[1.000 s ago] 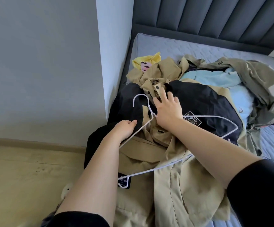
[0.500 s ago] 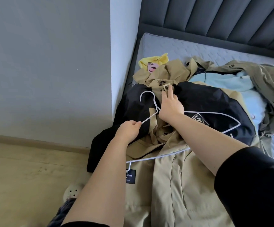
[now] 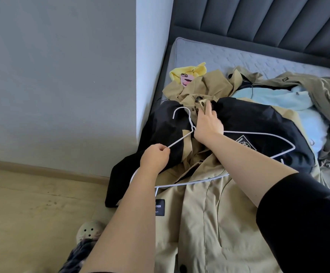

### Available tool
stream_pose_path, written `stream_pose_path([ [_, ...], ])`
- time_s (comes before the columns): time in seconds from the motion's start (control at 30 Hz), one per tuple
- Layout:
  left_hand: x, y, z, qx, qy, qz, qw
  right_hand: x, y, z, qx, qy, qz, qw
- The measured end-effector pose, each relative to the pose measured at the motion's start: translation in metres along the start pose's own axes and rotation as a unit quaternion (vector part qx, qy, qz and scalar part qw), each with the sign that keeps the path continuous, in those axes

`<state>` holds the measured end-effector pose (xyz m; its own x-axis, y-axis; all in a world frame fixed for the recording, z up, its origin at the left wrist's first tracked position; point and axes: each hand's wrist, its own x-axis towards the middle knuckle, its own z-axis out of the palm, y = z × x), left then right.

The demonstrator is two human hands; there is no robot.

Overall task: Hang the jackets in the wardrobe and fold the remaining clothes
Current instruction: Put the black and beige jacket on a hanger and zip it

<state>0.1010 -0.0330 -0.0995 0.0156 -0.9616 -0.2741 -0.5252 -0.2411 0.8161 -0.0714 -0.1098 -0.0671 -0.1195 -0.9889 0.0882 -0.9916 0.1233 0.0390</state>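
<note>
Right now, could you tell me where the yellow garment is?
The yellow garment lies at the bed's far left corner, beside the wall, behind the tan jacket.

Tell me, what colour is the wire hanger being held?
White: the hanger shows clearly in the head view against the black jacket.

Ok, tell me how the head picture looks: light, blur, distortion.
Head view: soft daylight, no glare; wide-angle bending curves the wall corner and skirting; sharp on the left hand pinching the white hanger; slight blur at the right hand fingertips on the khaki jacket collar.
</note>
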Motion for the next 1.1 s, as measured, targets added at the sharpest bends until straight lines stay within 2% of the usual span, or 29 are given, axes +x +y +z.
stream_pose_path([
  [0.17,0.001,-0.002,0.000,-0.018,0.009,0.000,1.000,0.003,-0.006,0.000,-0.055,0.060,-0.054,0.995],
  [0.33,0.002,-0.003,0.000,-0.029,0.009,0.003,1.000,0.002,-0.008,-0.002,-0.063,0.052,-0.068,0.994],
  [0.53,-0.004,0.000,0.002,-0.047,0.015,0.001,0.999,-0.014,0.005,-0.014,-0.011,0.036,-0.075,0.997],
  [0.77,-0.029,0.012,-0.007,-0.083,-0.049,-0.015,0.995,-0.061,0.038,-0.039,0.048,0.046,-0.084,0.994],
  [0.87,-0.045,0.020,-0.010,-0.151,-0.066,-0.026,0.986,-0.087,0.050,-0.051,0.076,0.059,-0.109,0.989],
  [0.97,-0.063,0.032,-0.021,-0.216,-0.039,0.001,0.976,-0.115,0.057,-0.063,0.101,0.069,-0.152,0.981],
  [1.03,-0.074,0.043,-0.030,-0.281,-0.027,0.014,0.959,-0.135,0.060,-0.071,0.121,0.083,-0.182,0.972],
  [1.1,-0.083,0.054,-0.038,-0.347,-0.037,-0.012,0.937,-0.153,0.061,-0.079,0.141,0.100,-0.215,0.961],
])
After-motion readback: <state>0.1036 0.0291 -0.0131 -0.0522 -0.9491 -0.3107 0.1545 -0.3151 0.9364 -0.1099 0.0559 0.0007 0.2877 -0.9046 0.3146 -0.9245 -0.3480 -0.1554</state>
